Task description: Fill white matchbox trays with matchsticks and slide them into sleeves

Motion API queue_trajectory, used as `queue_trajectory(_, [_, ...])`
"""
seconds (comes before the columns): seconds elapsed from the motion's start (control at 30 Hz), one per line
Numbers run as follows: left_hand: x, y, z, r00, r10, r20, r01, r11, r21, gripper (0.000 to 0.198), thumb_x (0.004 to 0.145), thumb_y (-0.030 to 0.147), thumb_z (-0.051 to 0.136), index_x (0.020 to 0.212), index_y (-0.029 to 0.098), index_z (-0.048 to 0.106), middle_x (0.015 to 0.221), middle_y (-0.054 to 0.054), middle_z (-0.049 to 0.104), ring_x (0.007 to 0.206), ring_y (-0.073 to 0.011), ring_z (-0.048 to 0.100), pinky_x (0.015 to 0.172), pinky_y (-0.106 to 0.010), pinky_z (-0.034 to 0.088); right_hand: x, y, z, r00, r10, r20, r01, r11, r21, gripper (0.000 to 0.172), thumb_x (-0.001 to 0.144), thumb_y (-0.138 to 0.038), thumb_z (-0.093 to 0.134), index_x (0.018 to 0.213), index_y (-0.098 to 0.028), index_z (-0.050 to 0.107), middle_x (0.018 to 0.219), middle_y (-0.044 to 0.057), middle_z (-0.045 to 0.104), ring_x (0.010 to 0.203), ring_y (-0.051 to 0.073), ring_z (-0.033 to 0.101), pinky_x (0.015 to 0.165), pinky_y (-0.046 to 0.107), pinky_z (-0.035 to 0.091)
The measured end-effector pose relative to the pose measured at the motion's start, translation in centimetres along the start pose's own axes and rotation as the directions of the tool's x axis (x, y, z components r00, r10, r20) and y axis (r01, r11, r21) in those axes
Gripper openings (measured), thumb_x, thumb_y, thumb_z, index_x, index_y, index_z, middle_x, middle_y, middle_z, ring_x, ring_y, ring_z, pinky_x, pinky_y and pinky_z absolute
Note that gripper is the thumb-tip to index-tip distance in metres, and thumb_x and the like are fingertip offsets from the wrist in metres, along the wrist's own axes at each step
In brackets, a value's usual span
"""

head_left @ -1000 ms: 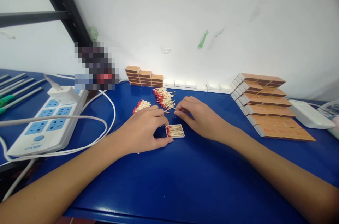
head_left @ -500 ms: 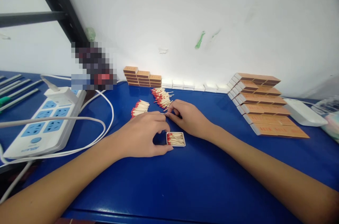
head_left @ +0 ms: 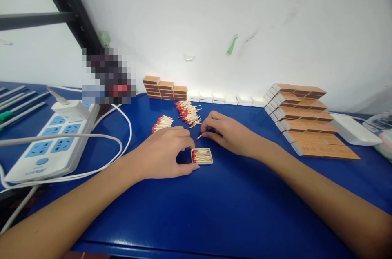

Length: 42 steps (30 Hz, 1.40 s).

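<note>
A small white matchbox tray (head_left: 211, 157) lies on the blue table, filled with red-tipped matches (head_left: 202, 155). The thumb and index finger of my left hand (head_left: 167, 153) grip its left end from both sides. Just beyond the tray, my right hand (head_left: 228, 130) pinches a single match (head_left: 199, 136), its red head pointing left and down. Behind the hands are two heaps of loose matches: a spread-out pile (head_left: 188, 113) and a smaller pile (head_left: 162, 122) partly covered by my left hand.
Brown matchboxes (head_left: 165, 88) are stacked at the back wall, with white trays (head_left: 219, 98) in a row beside them. A stepped stack of matchboxes (head_left: 309, 124) stands right, near a white device (head_left: 355, 128). A power strip (head_left: 55, 140) with looping cables (head_left: 130, 128) occupies the left.
My right hand has moved right, away from the left hand's fingertips, with a match now plainly showing in its pinch. The tray and left hand have shifted slightly away from me.
</note>
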State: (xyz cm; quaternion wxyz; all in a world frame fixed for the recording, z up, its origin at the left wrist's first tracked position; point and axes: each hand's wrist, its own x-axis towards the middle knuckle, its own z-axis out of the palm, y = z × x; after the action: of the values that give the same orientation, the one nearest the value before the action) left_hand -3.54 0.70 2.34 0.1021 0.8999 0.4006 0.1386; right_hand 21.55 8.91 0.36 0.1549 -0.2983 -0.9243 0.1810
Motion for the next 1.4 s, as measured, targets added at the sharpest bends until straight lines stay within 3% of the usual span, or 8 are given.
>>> queue_trajectory(0.13, [0.1, -0.3, 0.3, 0.999, -0.031, -0.039, 0.033, 0.999, 0.039, 0.032, 0.092, 0.048, 0.077, 0.104, 0.018, 0.078, 0.089, -0.002, 0.068, 0.083, -0.0194, 0.063, 0.071, -0.033, 0.046, -0.7, 0.5, -0.7, 0.997, 0.078, 0.005, -0.078, 0.996, -0.037, 0.019, 0.108, -0.031, 0.053, 0.095, -0.021, 0.063, 0.101, 0.005, 0.057, 0.081, 0.018, 0.057, 0.077, 0.034, 0.047])
queue_trajectory(0.27, [0.2, -0.6, 0.6, 0.992, -0.064, -0.112, 0.073, 0.994, 0.085, 0.031, 0.092, 0.048, 0.077, 0.096, 0.018, 0.077, 0.085, -0.003, 0.066, 0.080, -0.0196, 0.062, 0.067, -0.033, 0.044, -1.4, -1.1, -1.0, 0.989, 0.138, -0.049, -0.137, 0.990, 0.026, 0.021, 0.108, -0.036, 0.055, 0.095, -0.021, 0.064, 0.097, 0.004, 0.060, 0.082, 0.018, 0.058, 0.073, 0.033, 0.046])
queue_trajectory(0.53, [0.4, -0.7, 0.7, 0.985, -0.026, -0.168, 0.044, 0.994, 0.105, 0.029, 0.091, 0.046, 0.078, 0.089, 0.017, 0.073, 0.082, -0.002, 0.065, 0.078, -0.0188, 0.060, 0.067, -0.032, 0.044, -1.5, -4.8, 0.2, 0.988, 0.151, -0.041, -0.152, 0.988, -0.019, 0.009, 0.103, -0.024, 0.060, 0.096, -0.020, 0.065, 0.098, 0.003, 0.060, 0.077, 0.015, 0.056, 0.069, 0.032, 0.042])
queue_trajectory(0.87, [0.3, -0.7, 0.8, 0.986, -0.018, -0.168, 0.033, 0.996, 0.088, 0.029, 0.092, 0.046, 0.077, 0.093, 0.018, 0.075, 0.083, -0.002, 0.065, 0.079, -0.0191, 0.060, 0.067, -0.033, 0.043, -1.5, -4.3, -0.2, 0.990, 0.137, 0.018, -0.137, 0.990, -0.013, 0.012, 0.106, -0.025, 0.059, 0.096, -0.020, 0.065, 0.100, 0.004, 0.061, 0.078, 0.015, 0.058, 0.068, 0.030, 0.043])
queue_trajectory(1.23, [0.4, -0.8, 0.6, 0.991, -0.021, -0.130, 0.033, 0.996, 0.084, 0.030, 0.093, 0.048, 0.075, 0.095, 0.018, 0.074, 0.084, -0.003, 0.065, 0.079, -0.0192, 0.060, 0.066, -0.032, 0.043, -1.7, -3.6, -0.6, 0.996, 0.000, 0.094, -0.003, 1.000, 0.029, 0.015, 0.110, -0.026, 0.051, 0.103, -0.021, 0.063, 0.106, 0.006, 0.059, 0.081, 0.017, 0.059, 0.073, 0.032, 0.047])
queue_trajectory(1.4, [0.4, -0.6, 0.4, 0.992, -0.039, -0.122, 0.047, 0.997, 0.067, 0.028, 0.092, 0.045, 0.077, 0.095, 0.017, 0.076, 0.086, -0.003, 0.066, 0.081, -0.0197, 0.060, 0.068, -0.033, 0.044, -1.7, -3.7, -0.9, 0.998, 0.020, 0.054, -0.022, 0.999, 0.042, 0.011, 0.106, -0.026, 0.059, 0.104, -0.022, 0.068, 0.103, 0.004, 0.057, 0.078, 0.015, 0.057, 0.072, 0.031, 0.046])
